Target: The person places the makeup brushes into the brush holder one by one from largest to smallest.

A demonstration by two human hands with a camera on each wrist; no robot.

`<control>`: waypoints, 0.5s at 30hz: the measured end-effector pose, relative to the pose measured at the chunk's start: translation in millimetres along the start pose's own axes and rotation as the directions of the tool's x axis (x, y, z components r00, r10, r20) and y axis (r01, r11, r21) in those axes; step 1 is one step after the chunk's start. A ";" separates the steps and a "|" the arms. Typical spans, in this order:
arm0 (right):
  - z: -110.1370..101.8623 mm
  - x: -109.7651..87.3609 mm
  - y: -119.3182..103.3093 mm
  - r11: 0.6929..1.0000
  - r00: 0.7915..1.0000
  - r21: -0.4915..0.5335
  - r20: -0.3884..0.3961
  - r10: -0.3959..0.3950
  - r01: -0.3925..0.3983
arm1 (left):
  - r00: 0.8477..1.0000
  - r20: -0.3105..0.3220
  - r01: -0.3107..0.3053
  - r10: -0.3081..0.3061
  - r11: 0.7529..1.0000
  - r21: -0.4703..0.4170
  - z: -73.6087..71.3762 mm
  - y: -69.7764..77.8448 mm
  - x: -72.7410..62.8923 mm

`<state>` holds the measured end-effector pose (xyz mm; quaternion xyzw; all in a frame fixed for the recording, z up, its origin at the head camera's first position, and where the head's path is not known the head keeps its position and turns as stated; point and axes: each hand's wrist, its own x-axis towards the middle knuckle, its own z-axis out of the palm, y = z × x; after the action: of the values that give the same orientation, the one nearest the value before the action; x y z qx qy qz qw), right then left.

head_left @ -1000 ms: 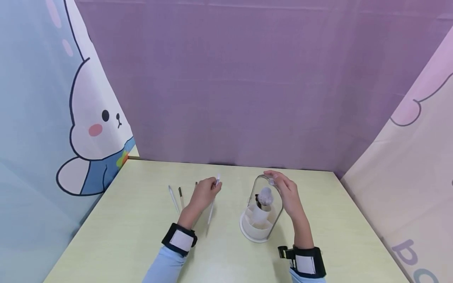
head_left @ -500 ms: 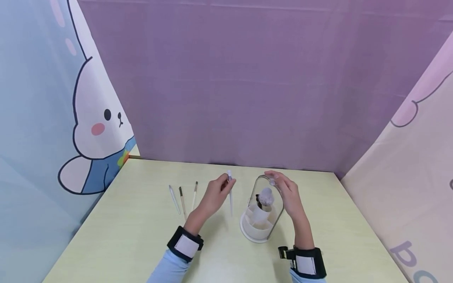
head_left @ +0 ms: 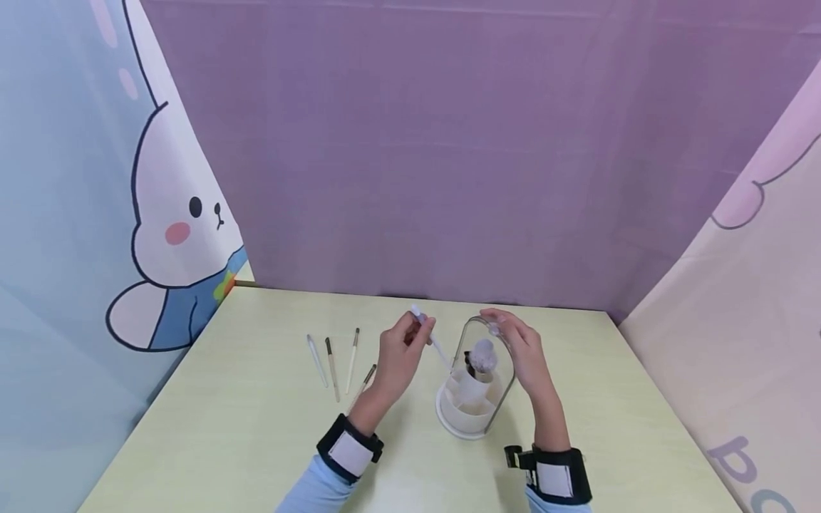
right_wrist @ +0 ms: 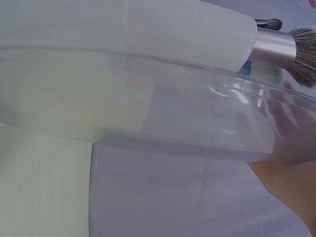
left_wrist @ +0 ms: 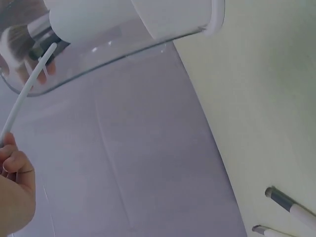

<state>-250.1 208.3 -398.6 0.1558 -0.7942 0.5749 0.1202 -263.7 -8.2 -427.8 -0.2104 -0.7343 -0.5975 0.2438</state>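
Observation:
My left hand (head_left: 400,356) pinches a slim white makeup brush (head_left: 439,348) near its pale upper end. The brush slants right and down, its handle end just by the clear cover of a white round brush holder (head_left: 465,420). In the left wrist view the brush (left_wrist: 22,101) crosses in front of that cover (left_wrist: 113,54). My right hand (head_left: 524,353) grips the cover's upper edge between thumb and fingers. A fluffy large brush (head_left: 483,356) and a small dark-tipped brush (right_wrist: 269,23) stand in the holder's raised middle cup (right_wrist: 197,29).
Several slim brushes lie left of my left hand, among them a white one (head_left: 316,360), a dark-tipped one (head_left: 332,370) and another (head_left: 352,360). One more brush (head_left: 365,381) lies partly behind the left wrist. A purple cloth (head_left: 410,157) hangs behind the pale table (head_left: 224,427).
My left hand has moved right with the slim brush toward the holder, and the brush has gone from nearly upright to slanted. The right hand stays on the cover.

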 end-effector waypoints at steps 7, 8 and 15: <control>-1.8 1.8 1.3 1.000 1.000 -0.011 -0.001 -0.002 0.002 | 0.996 -0.073 -0.055 0.049 0.994 -0.091 12.6 5.6 -6.0; -1.6 1.9 1.3 1.000 1.000 -0.014 -0.002 -0.005 0.005 | 0.996 -0.077 -0.062 0.055 0.994 -0.095 14.3 5.9 -7.1; -0.7 2.6 1.4 1.000 1.000 -0.007 -0.006 -0.009 0.009 | 0.991 -0.034 -0.132 0.132 0.991 -0.019 23.6 3.7 -11.9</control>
<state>-253.1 209.0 -398.7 0.1572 -0.7951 0.5721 0.1256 -254.5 15.4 -436.2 -0.2513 -0.7085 -0.5911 0.2925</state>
